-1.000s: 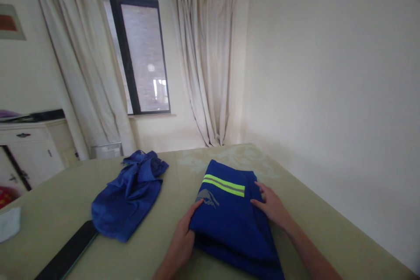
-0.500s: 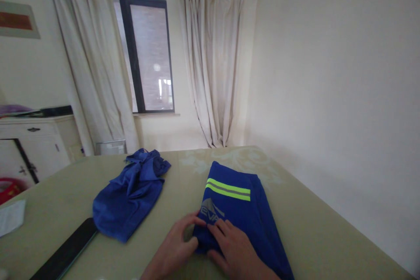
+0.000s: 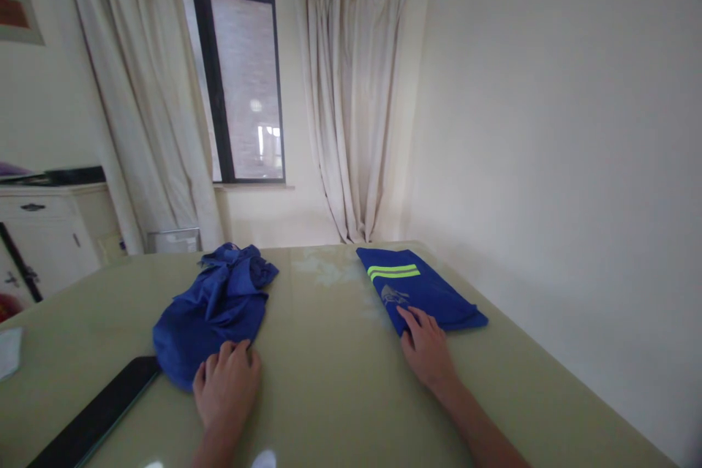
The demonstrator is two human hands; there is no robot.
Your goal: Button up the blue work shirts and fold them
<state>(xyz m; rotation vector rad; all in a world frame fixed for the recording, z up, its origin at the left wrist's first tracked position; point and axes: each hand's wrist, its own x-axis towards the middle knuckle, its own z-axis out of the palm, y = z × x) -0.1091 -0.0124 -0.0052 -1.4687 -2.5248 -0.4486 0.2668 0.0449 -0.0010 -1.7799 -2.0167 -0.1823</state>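
A folded blue work garment (image 3: 420, 285) with two yellow-green reflective stripes and a grey print lies on the right of the table. My right hand (image 3: 431, 344) is at its near edge, fingers on top and thumb by the left corner, closed on the cloth. On the left lies a second blue garment (image 3: 211, 314), crumpled, with its far end bunched up. My left hand (image 3: 227, 380) is at its near right edge, fingers curled over the fabric. The thumb's grip there is partly hidden.
The pale green table (image 3: 323, 380) has a glossy top. A long black flat object (image 3: 99, 409) lies at the left front, touching the crumpled garment. A white paper-like item (image 3: 9, 352) is at the left edge. A wall (image 3: 548, 161) runs along the table's right side.
The striped garment has moved away and to the right, turned, with my right hand on it. My left hand has left it and reached across to the crumpled garment.
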